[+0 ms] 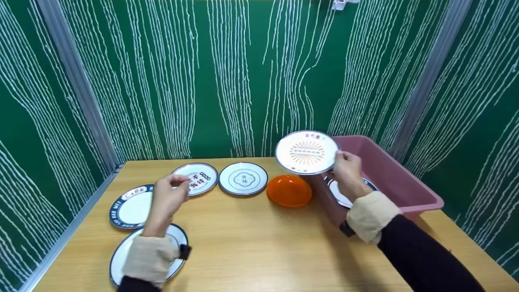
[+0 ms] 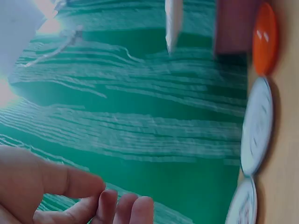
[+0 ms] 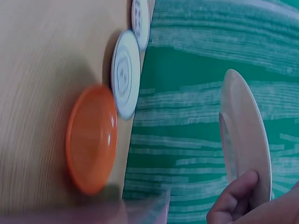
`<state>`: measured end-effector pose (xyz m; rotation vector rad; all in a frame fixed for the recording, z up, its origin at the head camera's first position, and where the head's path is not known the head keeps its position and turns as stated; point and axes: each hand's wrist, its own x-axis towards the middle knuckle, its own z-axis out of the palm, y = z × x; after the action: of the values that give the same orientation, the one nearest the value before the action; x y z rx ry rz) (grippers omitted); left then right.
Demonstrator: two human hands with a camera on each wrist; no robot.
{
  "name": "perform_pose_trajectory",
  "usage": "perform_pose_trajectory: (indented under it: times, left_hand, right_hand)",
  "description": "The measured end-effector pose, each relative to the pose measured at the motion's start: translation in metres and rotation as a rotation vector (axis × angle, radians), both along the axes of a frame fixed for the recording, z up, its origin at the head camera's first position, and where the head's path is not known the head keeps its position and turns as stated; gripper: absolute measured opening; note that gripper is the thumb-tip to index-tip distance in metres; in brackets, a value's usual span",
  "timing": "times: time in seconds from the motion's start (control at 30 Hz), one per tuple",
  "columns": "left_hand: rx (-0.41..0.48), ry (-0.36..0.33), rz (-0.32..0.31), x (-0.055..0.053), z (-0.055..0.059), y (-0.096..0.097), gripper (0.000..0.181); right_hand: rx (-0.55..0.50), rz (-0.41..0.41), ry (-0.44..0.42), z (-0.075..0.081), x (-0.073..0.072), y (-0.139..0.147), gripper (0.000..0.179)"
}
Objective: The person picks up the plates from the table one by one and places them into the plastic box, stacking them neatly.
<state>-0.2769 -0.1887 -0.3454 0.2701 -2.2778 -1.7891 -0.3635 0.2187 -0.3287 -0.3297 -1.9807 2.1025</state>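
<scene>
My right hand (image 1: pixel 349 172) grips the right rim of a round white plate (image 1: pixel 307 164) with a sunburst pattern, lifted above the table beside the pink tub. In the right wrist view the plate's underside (image 3: pixel 245 121) shows, with fingers on it. My left hand (image 1: pixel 165 200) hovers over the table's left side, fingers loosely bent and holding nothing. Near it lie a white plate with red characters (image 1: pixel 206 178), a blue-rimmed oval plate (image 1: pixel 131 207) and a large white plate (image 1: pixel 119 259), partly hidden by the left sleeve.
A white plate with a central emblem (image 1: pixel 243 187) and an orange dish (image 1: pixel 289 190) continue the row along the back. The pink tub (image 1: pixel 421 207) stands at the right, with another blue-and-white plate (image 1: pixel 338 194) in it. Green walls enclose the wooden table (image 1: pixel 251 243).
</scene>
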Motion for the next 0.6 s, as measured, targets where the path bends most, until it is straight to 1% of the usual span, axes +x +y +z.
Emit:
perform_pose_trajectory:
  times: [0.17,0.27,0.33,0.43,0.5,0.53,0.6]
  left_hand:
    - [-0.165,-0.077,0.026,0.01,-0.013,-0.035,0.026]
    - [-0.262,-0.109,0.047,0.013,-0.022,-0.054,0.027]
    - [-0.323,-0.132,0.053,0.015,-0.026,-0.065,0.027]
    - [-0.428,-0.168,0.063,0.017,-0.03,-0.079,0.027]
    - [-0.487,-0.211,0.07,0.018,-0.032,-0.088,0.029]
    - [-0.502,-0.242,0.072,0.018,-0.032,-0.093,0.03]
    - [-0.531,-0.325,0.071,0.016,-0.033,-0.102,0.034]
  right_hand:
    - [0.007,-0.042,-0.041,-0.003,-0.004,0.03,0.046]
    - [-0.005,-0.066,-0.066,-0.004,-0.006,0.048,0.048]
    - [-0.032,-0.083,-0.072,-0.004,-0.007,0.059,0.048]
    - [-0.107,-0.121,-0.072,-0.006,-0.011,0.073,0.045]
    - [-0.146,-0.154,-0.079,-0.008,-0.014,0.08,0.044]
    - [-0.155,-0.172,-0.083,-0.009,-0.016,0.083,0.043]
    - [-0.148,-0.202,-0.107,-0.013,-0.018,0.088,0.044]
